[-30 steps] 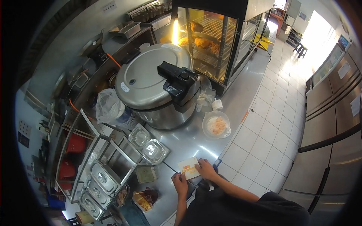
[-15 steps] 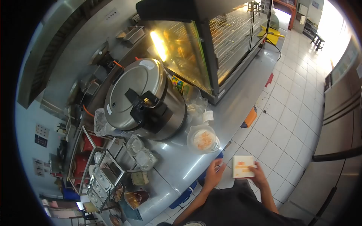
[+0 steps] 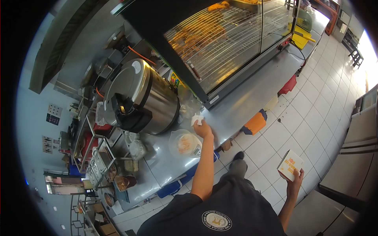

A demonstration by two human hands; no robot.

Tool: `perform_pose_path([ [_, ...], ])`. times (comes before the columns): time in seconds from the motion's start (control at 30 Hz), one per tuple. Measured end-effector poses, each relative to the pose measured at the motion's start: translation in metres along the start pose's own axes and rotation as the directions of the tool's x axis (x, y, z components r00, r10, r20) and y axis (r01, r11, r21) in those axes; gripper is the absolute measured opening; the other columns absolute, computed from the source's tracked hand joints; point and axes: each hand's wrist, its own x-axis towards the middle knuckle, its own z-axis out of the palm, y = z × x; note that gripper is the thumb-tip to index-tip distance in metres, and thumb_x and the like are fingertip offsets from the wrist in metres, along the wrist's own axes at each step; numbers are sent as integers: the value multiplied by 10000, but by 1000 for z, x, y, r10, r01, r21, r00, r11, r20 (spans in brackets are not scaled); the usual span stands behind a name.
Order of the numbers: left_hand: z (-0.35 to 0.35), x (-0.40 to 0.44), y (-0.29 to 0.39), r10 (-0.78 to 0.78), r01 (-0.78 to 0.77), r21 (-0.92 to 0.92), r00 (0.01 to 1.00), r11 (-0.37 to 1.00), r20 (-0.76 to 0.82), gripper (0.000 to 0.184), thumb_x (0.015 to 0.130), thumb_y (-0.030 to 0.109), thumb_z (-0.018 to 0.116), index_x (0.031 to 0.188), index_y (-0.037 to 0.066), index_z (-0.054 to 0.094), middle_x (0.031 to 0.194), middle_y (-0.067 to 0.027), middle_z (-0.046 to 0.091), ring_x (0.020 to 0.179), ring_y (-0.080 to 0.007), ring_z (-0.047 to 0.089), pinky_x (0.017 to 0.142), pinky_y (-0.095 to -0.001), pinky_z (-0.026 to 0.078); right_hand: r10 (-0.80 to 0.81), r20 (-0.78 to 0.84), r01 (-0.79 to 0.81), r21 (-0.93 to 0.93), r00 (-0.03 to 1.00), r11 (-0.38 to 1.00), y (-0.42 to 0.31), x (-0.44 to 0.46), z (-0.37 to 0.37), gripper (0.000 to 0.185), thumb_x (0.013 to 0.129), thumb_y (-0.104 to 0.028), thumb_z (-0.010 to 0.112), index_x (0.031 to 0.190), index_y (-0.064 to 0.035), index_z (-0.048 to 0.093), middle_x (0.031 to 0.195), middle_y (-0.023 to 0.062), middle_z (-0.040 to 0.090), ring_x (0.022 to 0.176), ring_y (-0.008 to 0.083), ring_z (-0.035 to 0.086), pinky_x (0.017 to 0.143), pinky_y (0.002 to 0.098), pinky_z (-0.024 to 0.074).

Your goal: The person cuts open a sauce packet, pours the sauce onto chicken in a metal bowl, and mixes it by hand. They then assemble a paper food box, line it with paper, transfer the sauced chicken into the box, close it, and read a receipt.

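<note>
My left hand (image 3: 202,129) reaches over the steel counter, fingers closed on a small white paper-like item (image 3: 197,118); its exact kind is hard to make out. Just to the left of that hand stands a clear plastic bowl (image 3: 186,143) with orange shreds showing in it. Out to the right, over the tiled floor, my right hand (image 3: 293,179) grips a white food box (image 3: 290,163) with orange lettering, lid closed and tilted. Both hands are well apart.
A large steel cooker (image 3: 155,98) with a black latch stands at the left on the counter (image 3: 232,126). A glass display warmer (image 3: 232,59) with fried food fills the back. An orange container (image 3: 255,122) sticks out below the counter edge. A metal fridge (image 3: 354,165) stands right.
My left hand has moved from beside the box up to the white paper-like item on the counter. My right hand has carried the box away to the right. The view has shifted.
</note>
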Motion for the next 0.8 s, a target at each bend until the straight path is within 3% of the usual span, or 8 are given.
perform_pose_path([
  [0.13,-1,-24,25,384,-381,227,923,896,29,248,915,97,641,1139,-7,635,1109,-188,672,1062,-309,646,949,-367,487,33,40,-33,-5,999,999,-8,56,7,355,987,-143,591,1277,-75,397,1159,163,616,997,257,670,842,416,594],
  [0.17,0,-31,24,421,-419,-53,894,907,154,266,913,60,627,1172,3,628,1128,-197,674,1034,-268,663,923,-353,496,46,43,-46,-2,998,999,-16,65,19,359,987,-143,592,1282,-76,398,1161,165,617,991,257,672,834,413,597],
  [0.2,-1,-51,50,332,-335,-61,864,940,377,296,911,51,622,1203,8,623,1142,-198,673,1030,-250,663,915,-346,499,58,41,-58,-4,997,998,-26,75,29,363,987,-143,592,1286,-77,398,1163,166,618,984,257,673,825,410,599],
  [0.27,12,-130,138,89,-117,-18,638,993,765,358,907,33,614,1265,17,613,1169,-202,670,1023,-214,665,899,-334,504,79,48,-80,11,996,997,-30,135,14,412,978,-149,612,1312,-80,382,1166,171,626,1024,258,663,840,418,582],
  [0.4,100,-180,239,-82,-242,87,29,966,996,519,885,22,588,1398,94,566,1183,-161,689,1005,-169,659,870,-299,514,109,67,-106,-43,992,993,-84,200,33,421,966,-167,635,1295,-89,383,1165,177,624,1038,272,662,860,421,575],
  [0.47,160,-195,277,-102,-422,-50,-331,905,938,576,872,24,576,1436,136,545,1178,-147,702,999,-165,659,854,-290,518,92,61,-90,-36,994,995,-110,232,35,419,964,-166,638,1289,-86,386,1162,174,623,1047,275,660,865,426,574],
  [0.63,330,-264,342,-150,-414,-304,-769,858,621,549,876,57,604,1417,144,573,1123,-113,716,931,-119,655,849,-275,514,21,-26,-19,53,999,998,-159,305,24,410,967,-145,620,1285,-66,374,1175,177,612,1056,281,657,864,436,578],
  [0.8,468,-351,394,-440,-531,-224,-826,817,352,504,890,42,581,1392,81,583,1194,-129,701,981,-119,645,875,-260,495,-32,-144,35,19,989,999,-188,375,-19,423,971,-159,571,1276,-17,315,1244,253,570,1111,366,647,925,514,573],
])
